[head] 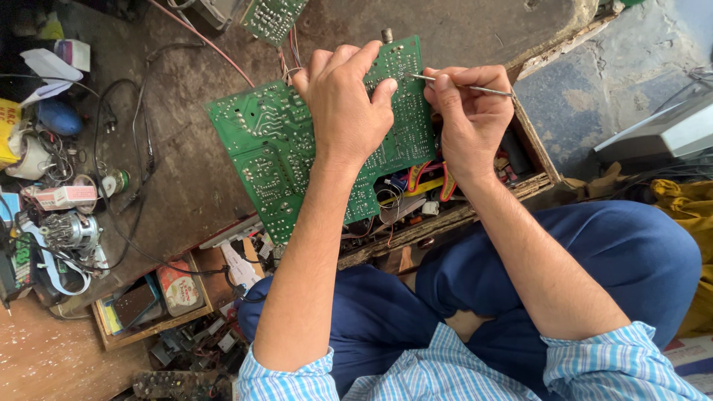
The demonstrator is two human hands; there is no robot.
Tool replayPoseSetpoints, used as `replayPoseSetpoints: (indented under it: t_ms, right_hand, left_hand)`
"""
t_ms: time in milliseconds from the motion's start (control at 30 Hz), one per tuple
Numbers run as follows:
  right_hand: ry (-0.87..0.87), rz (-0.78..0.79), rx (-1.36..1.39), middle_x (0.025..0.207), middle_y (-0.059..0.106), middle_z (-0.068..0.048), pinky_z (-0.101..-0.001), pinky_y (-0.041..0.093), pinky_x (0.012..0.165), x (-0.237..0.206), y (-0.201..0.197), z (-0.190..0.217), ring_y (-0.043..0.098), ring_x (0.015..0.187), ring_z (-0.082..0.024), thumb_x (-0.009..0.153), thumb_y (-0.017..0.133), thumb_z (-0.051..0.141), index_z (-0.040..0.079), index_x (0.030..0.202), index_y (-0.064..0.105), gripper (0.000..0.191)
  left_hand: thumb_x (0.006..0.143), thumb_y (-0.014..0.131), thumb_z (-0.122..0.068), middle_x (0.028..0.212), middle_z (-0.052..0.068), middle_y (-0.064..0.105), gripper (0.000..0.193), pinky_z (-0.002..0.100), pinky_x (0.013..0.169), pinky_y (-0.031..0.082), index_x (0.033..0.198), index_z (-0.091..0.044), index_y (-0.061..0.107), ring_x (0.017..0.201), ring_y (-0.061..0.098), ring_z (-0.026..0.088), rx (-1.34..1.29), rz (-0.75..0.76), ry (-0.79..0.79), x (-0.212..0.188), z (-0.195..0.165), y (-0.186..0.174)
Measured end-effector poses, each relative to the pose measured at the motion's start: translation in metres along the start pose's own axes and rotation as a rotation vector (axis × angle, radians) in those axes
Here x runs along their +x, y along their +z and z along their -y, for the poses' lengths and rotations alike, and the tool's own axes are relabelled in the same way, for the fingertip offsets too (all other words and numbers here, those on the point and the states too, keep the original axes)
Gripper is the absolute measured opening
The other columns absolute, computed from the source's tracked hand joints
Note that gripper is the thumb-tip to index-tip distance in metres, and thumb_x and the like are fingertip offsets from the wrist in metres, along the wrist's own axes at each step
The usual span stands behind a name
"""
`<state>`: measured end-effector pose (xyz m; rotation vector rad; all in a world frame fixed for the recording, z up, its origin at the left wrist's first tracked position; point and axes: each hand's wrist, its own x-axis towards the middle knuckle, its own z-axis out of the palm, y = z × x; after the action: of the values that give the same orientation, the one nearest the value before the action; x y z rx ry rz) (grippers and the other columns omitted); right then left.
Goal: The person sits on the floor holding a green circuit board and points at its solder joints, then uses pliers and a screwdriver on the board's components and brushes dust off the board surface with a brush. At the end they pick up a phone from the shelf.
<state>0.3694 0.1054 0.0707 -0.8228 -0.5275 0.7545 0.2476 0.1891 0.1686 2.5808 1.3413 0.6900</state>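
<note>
A large green circuit board [260, 145] lies solder side up across the edge of a worn dark workbench [186, 89]. My left hand [347, 104] presses down on its far right part, fingers curled over the top edge. My right hand [469, 111] pinches a thin metal tool [475, 89], held almost level, with its tip touching the board near my left thumb. Both forearms reach out over my crossed legs in blue trousers.
An open wooden drawer [535, 160] under the board holds pliers with red and yellow handles [427, 178], wires and small parts. A second green board [271, 16] sits at the top. Clutter at left: a small motor [70, 230], cables, boxes. A grey device [661, 134] stands at right.
</note>
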Motion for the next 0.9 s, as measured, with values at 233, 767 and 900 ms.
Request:
replayPoseSetpoints:
  t_ms: [233,767,900]
  right_hand:
    - [-0.167,0.029,-0.056,0.120,0.068,-0.014,-0.0275,0.064,0.088,-0.0048,0.0041,0.0020,0.074,0.106,-0.019,0.111,0.065,-0.002,0.004,0.115,0.048,0.018]
    - [-0.085,-0.026,-0.080,0.113,0.073,-0.014,-0.0260,0.062,0.088,-0.0047,0.0080,0.0017,0.075,0.104,-0.016,0.107,0.070,-0.004,0.003,0.111,0.052,0.019]
    - [-0.092,-0.027,-0.124,0.113,0.074,-0.015,-0.0252,0.062,0.087,-0.0031,0.0091,0.0027,0.075,0.102,-0.015,0.106,0.071,-0.003,0.002,0.110,0.053,0.019]
  left_hand:
    - [0.077,0.088,-0.019,0.109,0.001,0.071,0.045,0.044,0.098,0.032,0.118,-0.009,0.074,0.107,0.057,0.022,-0.005,0.014,-0.008,0.0025,-0.0003,-0.0010]
    - [0.077,0.088,-0.020,0.111,0.001,0.070,0.045,0.044,0.099,0.032,0.119,-0.010,0.074,0.108,0.057,0.023,-0.007,0.009,-0.001,0.0000,0.0001,0.0004]
    - [0.077,0.088,-0.020,0.111,0.001,0.070,0.046,0.045,0.099,0.033,0.119,-0.010,0.074,0.108,0.057,0.023,0.000,0.009,0.003,0.0004,0.0000,0.0002]
